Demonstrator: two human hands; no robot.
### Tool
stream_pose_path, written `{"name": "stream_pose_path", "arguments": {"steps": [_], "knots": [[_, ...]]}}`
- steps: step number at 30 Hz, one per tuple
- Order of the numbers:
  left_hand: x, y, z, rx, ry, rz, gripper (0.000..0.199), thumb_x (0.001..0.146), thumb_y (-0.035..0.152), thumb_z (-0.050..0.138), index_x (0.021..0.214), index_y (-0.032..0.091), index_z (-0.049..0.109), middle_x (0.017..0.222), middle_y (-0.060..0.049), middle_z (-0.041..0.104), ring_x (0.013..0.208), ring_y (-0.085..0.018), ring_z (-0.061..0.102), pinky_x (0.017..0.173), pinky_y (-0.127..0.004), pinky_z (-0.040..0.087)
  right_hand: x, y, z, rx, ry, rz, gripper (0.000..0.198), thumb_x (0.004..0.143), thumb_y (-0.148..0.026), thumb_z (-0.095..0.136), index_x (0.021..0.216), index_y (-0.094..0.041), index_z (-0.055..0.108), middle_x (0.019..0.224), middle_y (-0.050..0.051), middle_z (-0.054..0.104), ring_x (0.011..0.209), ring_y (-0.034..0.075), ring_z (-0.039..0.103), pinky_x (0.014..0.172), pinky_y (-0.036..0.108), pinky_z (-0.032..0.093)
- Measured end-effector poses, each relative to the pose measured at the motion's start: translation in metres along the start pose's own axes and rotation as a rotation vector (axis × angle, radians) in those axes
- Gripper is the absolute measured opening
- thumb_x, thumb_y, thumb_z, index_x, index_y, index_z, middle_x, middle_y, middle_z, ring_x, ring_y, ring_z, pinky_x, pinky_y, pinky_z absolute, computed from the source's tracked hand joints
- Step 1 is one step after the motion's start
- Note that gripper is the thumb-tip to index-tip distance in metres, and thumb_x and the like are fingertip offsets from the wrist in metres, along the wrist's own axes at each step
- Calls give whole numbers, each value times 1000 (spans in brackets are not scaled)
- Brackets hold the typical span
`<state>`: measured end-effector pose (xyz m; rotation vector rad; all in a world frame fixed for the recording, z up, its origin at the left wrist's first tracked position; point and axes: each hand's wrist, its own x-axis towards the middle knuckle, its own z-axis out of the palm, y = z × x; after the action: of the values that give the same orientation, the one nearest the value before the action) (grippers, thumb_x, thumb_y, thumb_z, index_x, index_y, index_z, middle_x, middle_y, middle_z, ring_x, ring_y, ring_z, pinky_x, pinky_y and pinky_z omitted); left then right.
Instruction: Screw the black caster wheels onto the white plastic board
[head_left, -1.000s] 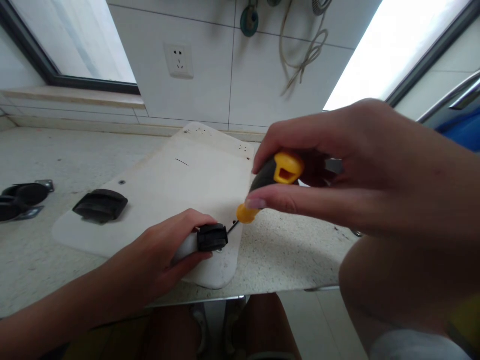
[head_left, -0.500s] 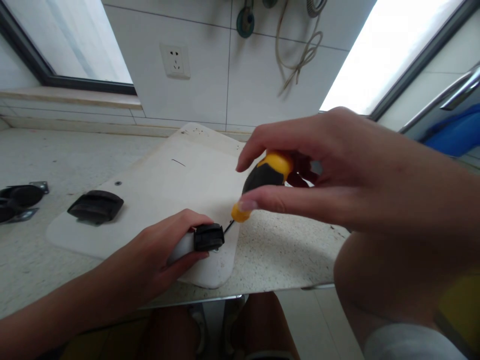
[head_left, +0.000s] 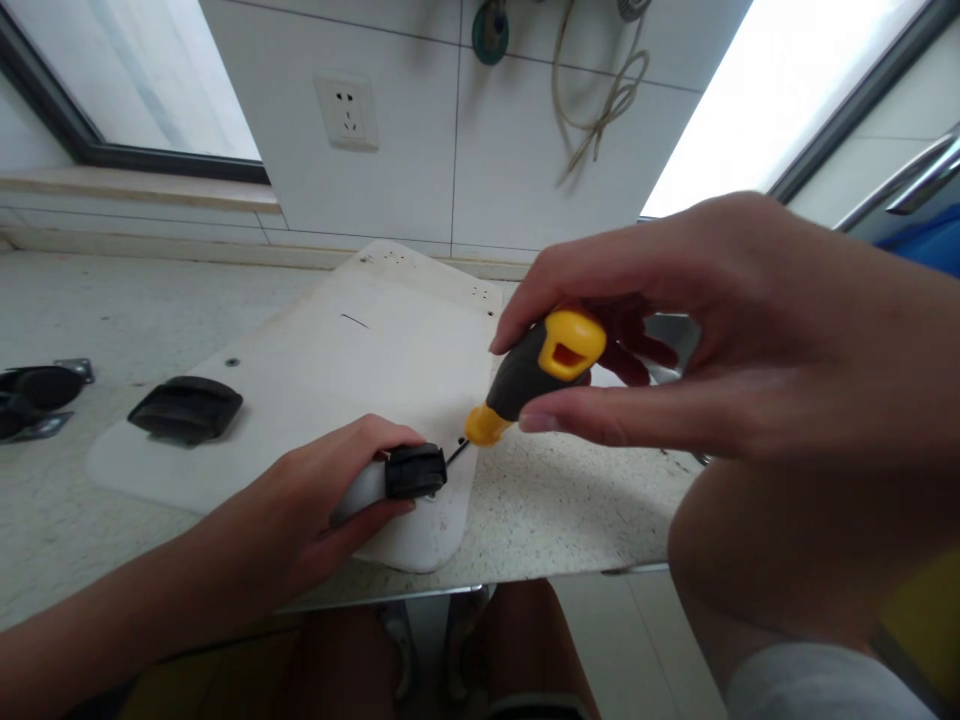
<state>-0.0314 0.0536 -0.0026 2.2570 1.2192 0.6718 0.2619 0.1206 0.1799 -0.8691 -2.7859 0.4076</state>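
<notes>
My left hand (head_left: 341,485) is closed round a white piece (head_left: 364,494) with a black end block (head_left: 417,470), low over a white board. The thumb and fingers grip it from both sides, hiding much of the white part. My right hand (head_left: 645,340) holds a yellow and black screwdriver (head_left: 529,375) loosely between thumb and fingers, its handle end tilted up to the right. The dark shaft runs down to the right side of the black block; its tip cannot be made out there. A separate black curved part (head_left: 186,408) lies on the board's left side.
The white board (head_left: 315,370) rests on a speckled counter (head_left: 570,500) against a tiled wall. Black casters with metal plates (head_left: 46,395) lie at far left. A thin dark rod (head_left: 354,320) is on the board. A socket (head_left: 346,112) and tied cord (head_left: 611,105) are on the wall.
My right hand has shifted slightly right and its grip on the screwdriver has loosened, the handle turning so its yellow end with a hole shows. My left hand keeps its hold.
</notes>
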Motion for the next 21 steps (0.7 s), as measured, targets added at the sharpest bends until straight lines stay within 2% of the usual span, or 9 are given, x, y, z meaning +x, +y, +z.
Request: {"name": "stream_pose_path", "arguments": {"steps": [2, 6, 8, 10, 12, 13, 17, 19, 21], "knots": [[0, -2, 1, -8, 7, 11, 32, 110, 36, 64, 141, 39, 57, 135, -1, 77, 118, -23, 77, 97, -33, 61, 0, 2, -1, -22, 9, 36, 24, 95, -49, 77, 93, -25, 80, 71, -2, 68, 57, 11, 53, 49, 29, 37], [-2, -4, 2, -11, 23, 11, 36, 108, 35, 68, 142, 38, 58, 133, -2, 78, 116, -25, 78, 95, -33, 62, 6, -2, 5, -67, 89, 161, 57, 91, -66, 78, 58, -21, 65, 48, -3, 39, 46, 8, 27, 45, 34, 17], [-2, -3, 1, -3, 23, 0, 37, 108, 36, 68, 143, 38, 57, 133, -2, 78, 117, -25, 78, 95, -33, 62, 8, -5, 7, -45, 139, 137, 53, 90, -64, 79, 62, -21, 66, 52, -4, 45, 47, 7, 30, 47, 33, 19], [-1, -1, 0, 1, 13, -2, 35, 109, 36, 67, 143, 38, 56, 134, -1, 77, 117, -25, 78, 96, -34, 62, 7, -4, 6, -30, 157, 80, 35, 89, -56, 82, 79, -23, 76, 63, -3, 60, 51, 8, 41, 49, 31, 27], [-1, 1, 0, -5, 6, 13, 33, 110, 36, 65, 142, 38, 57, 134, -1, 77, 117, -24, 78, 96, -34, 62, 4, 0, 3, -12, 97, 22, 26, 91, -52, 82, 100, -27, 81, 74, -3, 70, 56, 10, 52, 52, 31, 35], [0, 2, -1, -10, 4, 20, 32, 111, 36, 64, 141, 38, 57, 134, -1, 77, 117, -24, 77, 97, -34, 61, 2, 3, 1, -17, 74, 11, 28, 93, -54, 80, 103, -27, 82, 74, -3, 70, 56, 10, 53, 51, 31, 35], [-1, 0, -1, -2, 13, 27, 31, 111, 33, 64, 140, 37, 57, 133, -1, 77, 115, -23, 77, 96, -32, 61, 0, 8, 4, -182, 168, 21, 55, 94, -72, 77, 70, -23, 75, 51, -6, 46, 46, 4, 33, 48, 33, 22], [-2, -3, 0, 14, 22, 31, 34, 110, 33, 65, 143, 37, 56, 134, -1, 77, 117, -23, 77, 96, -31, 61, 2, 5, 10, -228, 224, 11, 63, 94, -73, 75, 59, -21, 66, 47, -8, 35, 45, 2, 24, 50, 33, 21], [-3, -6, 1, 22, 35, 37, 40, 109, 33, 67, 147, 37, 56, 139, -2, 76, 122, -25, 76, 96, -32, 61, 4, 1, 14, -195, 249, 4, 62, 93, -68, 78, 58, -20, 60, 49, -9, 34, 46, 0, 24, 51, 32, 25]]}}
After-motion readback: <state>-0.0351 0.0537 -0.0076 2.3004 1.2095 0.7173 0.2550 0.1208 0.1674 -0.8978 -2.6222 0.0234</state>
